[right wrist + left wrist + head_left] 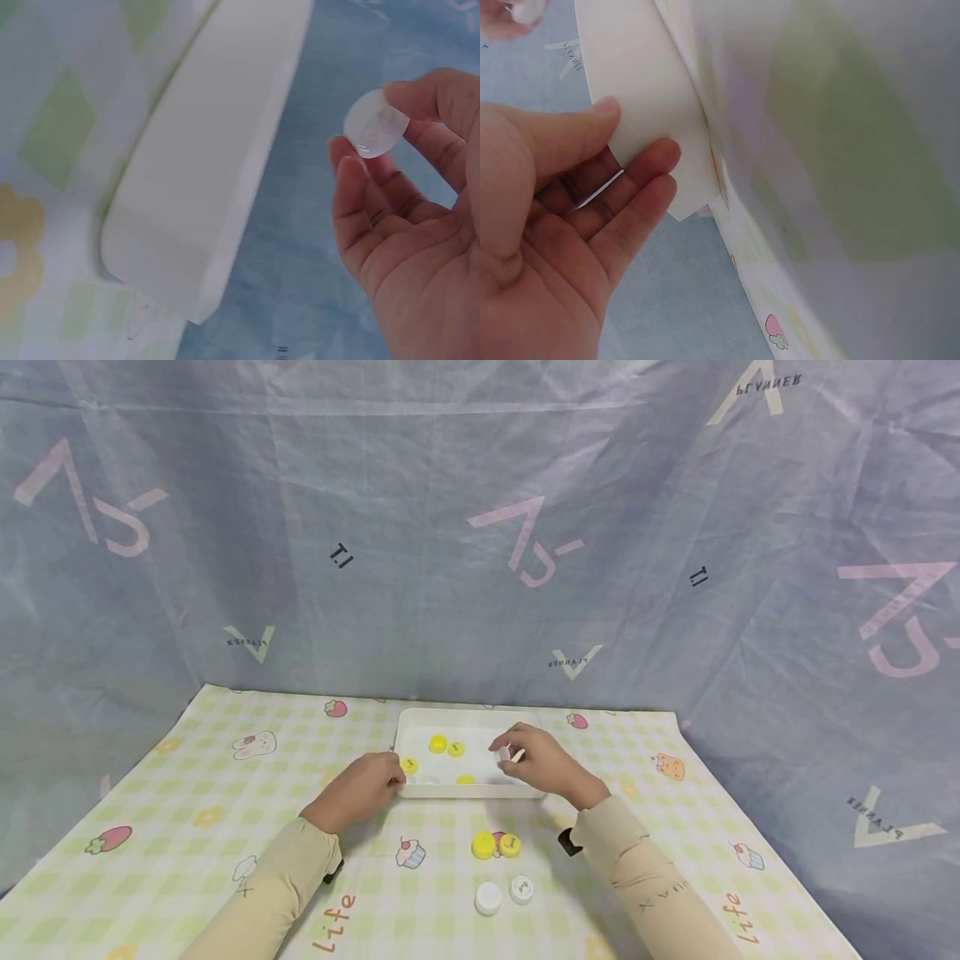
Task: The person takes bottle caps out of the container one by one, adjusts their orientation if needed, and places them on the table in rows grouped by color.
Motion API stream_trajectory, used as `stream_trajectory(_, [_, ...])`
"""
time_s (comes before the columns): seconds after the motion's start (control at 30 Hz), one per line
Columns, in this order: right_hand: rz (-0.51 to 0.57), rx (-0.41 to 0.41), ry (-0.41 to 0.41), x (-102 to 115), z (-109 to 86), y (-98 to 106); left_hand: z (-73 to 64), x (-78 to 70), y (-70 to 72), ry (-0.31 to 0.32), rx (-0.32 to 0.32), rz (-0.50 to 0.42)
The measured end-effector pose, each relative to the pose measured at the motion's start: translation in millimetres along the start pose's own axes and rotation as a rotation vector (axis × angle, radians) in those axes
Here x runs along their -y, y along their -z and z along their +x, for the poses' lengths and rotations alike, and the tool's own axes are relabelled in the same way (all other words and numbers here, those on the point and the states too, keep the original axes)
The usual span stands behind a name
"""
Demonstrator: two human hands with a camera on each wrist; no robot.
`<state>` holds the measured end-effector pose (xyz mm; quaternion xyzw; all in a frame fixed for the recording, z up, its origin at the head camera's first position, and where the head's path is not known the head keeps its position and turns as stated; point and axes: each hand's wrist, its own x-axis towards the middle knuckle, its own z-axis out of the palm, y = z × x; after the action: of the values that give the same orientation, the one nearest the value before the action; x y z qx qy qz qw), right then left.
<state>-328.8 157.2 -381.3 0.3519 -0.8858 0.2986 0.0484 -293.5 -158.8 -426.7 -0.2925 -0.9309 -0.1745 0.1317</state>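
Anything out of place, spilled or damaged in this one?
I see nothing spilled or damaged. The one oddity is the backdrop: its printed lettering looks flipped, whereas "life" on the tablecloth reads the right way round.

Head view: your grey-blue backdrop [420, 527] carried "PLANNER", flipped, at upper right, lower right and either side of centre; letters T and I, left and right of centre. Your tablecloth [150, 893] read "life", lower left and lower right. Marks on your caps [510, 846] proved illegible.
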Motion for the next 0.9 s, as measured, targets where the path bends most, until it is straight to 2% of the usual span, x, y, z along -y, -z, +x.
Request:
stream_trajectory(0.23, [0.080,0.024,-0.043,16,-26.4,15,0.4,1.0,-0.1,0.007,0.015,-0.005])
stream_trajectory(0.5, [0.124,0.108,-0.083,27,-58.5,30,1.0,-0.5,2.6,0.038,0.035,-0.004])
stream_trajectory(0.67, [0.104,0.192,-0.051,28,-73.7,34,0.9,-0.8,3.0,0.034,0.037,-0.003])
stream_trajectory(0.8, [0.067,0.293,-0.029,29,-82.8,36,1.1,-1.3,2.5,0.025,0.030,0.002])
stream_trajectory(0.9, [0.057,0.376,-0.041,30,-88.5,36,0.9,-2.2,2.8,0.016,0.021,0.004])
